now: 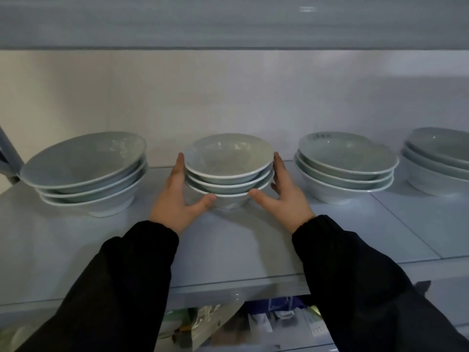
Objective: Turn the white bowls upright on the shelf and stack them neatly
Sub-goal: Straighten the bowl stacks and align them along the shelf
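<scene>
One shelf [228,250] carries four stacks of white bowls. The nine-o'clock stack [83,174] counts three bowls, the centre stack [229,168] three, the near three-o'clock stack [345,171] three, and the far three-o'clock stack [439,161], cut by the frame edge, three that show: twelve upright bowls in all. Two grips are in view toward six o'clock, the left grip [173,199] and the right grip [288,198].

Left sleeve [114,288] and right sleeve [370,288] were long, black, loose matte fabric with creases. Gathered cuffs [158,231] ended at the wrists, well behind the fingers [180,160]. Left hand [172,199] and right hand [286,199] were bare forward of the cuffs.
</scene>
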The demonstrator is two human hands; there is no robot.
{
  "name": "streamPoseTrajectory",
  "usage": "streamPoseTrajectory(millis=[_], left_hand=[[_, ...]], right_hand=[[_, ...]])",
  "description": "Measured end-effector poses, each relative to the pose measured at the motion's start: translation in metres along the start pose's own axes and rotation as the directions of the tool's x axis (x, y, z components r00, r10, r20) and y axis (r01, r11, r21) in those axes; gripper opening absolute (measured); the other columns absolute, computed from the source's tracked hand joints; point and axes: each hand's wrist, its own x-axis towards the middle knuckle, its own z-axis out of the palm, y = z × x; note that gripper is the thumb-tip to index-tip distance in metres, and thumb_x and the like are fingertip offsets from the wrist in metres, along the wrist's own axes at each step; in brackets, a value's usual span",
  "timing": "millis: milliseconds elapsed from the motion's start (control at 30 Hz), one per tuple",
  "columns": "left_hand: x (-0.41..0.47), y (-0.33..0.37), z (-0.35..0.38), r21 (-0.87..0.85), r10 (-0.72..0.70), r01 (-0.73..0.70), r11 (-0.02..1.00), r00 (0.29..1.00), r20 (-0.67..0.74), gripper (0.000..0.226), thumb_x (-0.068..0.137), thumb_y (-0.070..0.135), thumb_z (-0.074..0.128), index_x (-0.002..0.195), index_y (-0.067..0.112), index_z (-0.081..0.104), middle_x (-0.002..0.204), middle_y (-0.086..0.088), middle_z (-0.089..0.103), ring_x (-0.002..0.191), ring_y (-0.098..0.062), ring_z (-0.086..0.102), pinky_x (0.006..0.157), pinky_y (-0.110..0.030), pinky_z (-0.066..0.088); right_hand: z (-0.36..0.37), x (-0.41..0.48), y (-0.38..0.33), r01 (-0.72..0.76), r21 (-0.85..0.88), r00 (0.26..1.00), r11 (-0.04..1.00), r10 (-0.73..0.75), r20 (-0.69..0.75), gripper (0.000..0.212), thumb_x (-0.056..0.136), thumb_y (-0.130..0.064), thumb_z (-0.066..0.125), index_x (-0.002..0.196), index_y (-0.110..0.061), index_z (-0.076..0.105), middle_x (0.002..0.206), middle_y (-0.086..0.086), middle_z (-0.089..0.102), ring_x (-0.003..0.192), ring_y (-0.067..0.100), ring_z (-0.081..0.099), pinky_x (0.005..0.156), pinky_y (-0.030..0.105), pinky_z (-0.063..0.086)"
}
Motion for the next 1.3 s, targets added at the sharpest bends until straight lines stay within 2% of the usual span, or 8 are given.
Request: streamPoseTrajectory(millis=[200,367,533,767,867,1000,1100,1300], left_hand=[[-0.001,0.020,-0.008,0.215,0.027,-0.006,0.977,0.995,-0.093,0.109,0.070,0.073,0.051,0.158,0.021,0.012,0.162,-0.008,0.023,0.149,-0.015,0.020,0.113,-0.016,0.015],[0.008,0.075,-0.009,0.398,0.202,-0.127,0.909,0.967,-0.153,0.094,0.077,0.066,0.048,0.156,0.020,0.024,0.153,-0.017,0.035,0.142,-0.031,0.028,0.116,-0.036,0.023],[0.015,0.142,0.030,0.344,0.313,-0.242,0.907,0.935,-0.168,0.083,0.080,0.056,0.053,0.151,0.016,0.036,0.146,-0.014,0.041,0.136,-0.027,0.033,0.110,-0.020,0.020],[0.011,0.181,0.113,0.183,0.302,-0.291,0.939,0.953,-0.033,0.084,0.083,0.059,0.054,0.153,0.020,0.031,0.149,-0.007,0.038,0.139,-0.022,0.037,0.116,-0.032,0.030],[0.011,0.176,0.153,0.030,0.195,-0.195,0.980,0.981,0.007,0.091,0.081,0.066,0.058,0.155,0.027,0.023,0.156,0.001,0.030,0.143,-0.016,0.034,0.116,-0.043,0.035],[0.012,0.170,0.196,-0.265,-0.064,0.069,0.962,0.998,0.026,0.111,0.067,0.078,0.067,0.156,0.028,0.020,0.158,0.008,0.030,0.144,-0.005,0.032,0.118,-0.042,0.032],[0.009,0.165,0.211,-0.320,-0.064,0.066,0.945,0.998,0.017,0.102,0.074,0.066,0.071,0.155,0.024,0.025,0.156,0.007,0.036,0.141,-0.003,0.035,0.118,-0.038,0.032],[0.012,0.145,0.207,-0.367,-0.065,0.099,0.925,0.992,0.105,0.102,0.077,0.058,0.077,0.156,0.023,0.023,0.159,0.009,0.033,0.145,-0.009,0.033,0.119,-0.048,0.030]], right_hand=[[-0.016,-0.005,-0.006,0.057,-0.095,0.998,0.994,-0.055,0.029,0.103,0.078,-0.060,0.071,0.158,-0.034,0.011,0.164,-0.013,0.017,0.150,0.004,0.018,0.118,0.044,0.032],[-0.075,-0.013,-0.020,0.199,-0.295,0.980,0.935,-0.193,0.052,0.089,0.079,-0.057,0.065,0.156,-0.035,0.025,0.163,-0.007,0.024,0.149,0.004,0.020,0.116,0.040,0.034],[-0.146,-0.018,-0.035,0.269,-0.308,0.962,0.912,-0.271,0.037,0.078,0.082,-0.049,0.068,0.151,-0.041,0.034,0.159,-0.011,0.034,0.143,0.004,0.035,0.116,0.035,0.035],[-0.227,-0.019,-0.009,0.228,-0.375,0.961,0.899,-0.269,-0.059,0.077,0.087,-0.040,0.071,0.153,-0.033,0.034,0.160,-0.009,0.032,0.147,0.002,0.024,0.119,0.025,0.024],[-0.248,-0.021,0.016,0.126,-0.315,0.986,0.941,-0.155,-0.068,0.087,0.085,-0.046,0.072,0.156,-0.039,0.023,0.164,-0.012,0.020,0.149,-0.001,0.015,0.120,0.026,0.019],[-0.251,-0.021,0.050,-0.012,-0.092,0.998,0.996,0.006,-0.062,0.099,0.077,-0.057,0.075,0.155,-0.043,0.016,0.162,-0.017,0.022,0.147,0.005,0.024,0.121,0.040,0.027],[-0.245,-0.023,0.078,-0.044,0.098,0.999,0.994,0.045,-0.014,0.113,0.065,-0.070,0.079,0.155,-0.042,0.016,0.154,-0.028,0.031,0.142,-0.004,0.031,0.121,0.040,0.029],[-0.242,-0.018,0.099,-0.066,0.272,0.998,0.960,0.058,0.035,0.111,0.072,-0.045,0.084,0.158,-0.036,0.014,0.156,-0.016,0.037,0.139,0.001,0.041,0.117,0.039,0.036]])
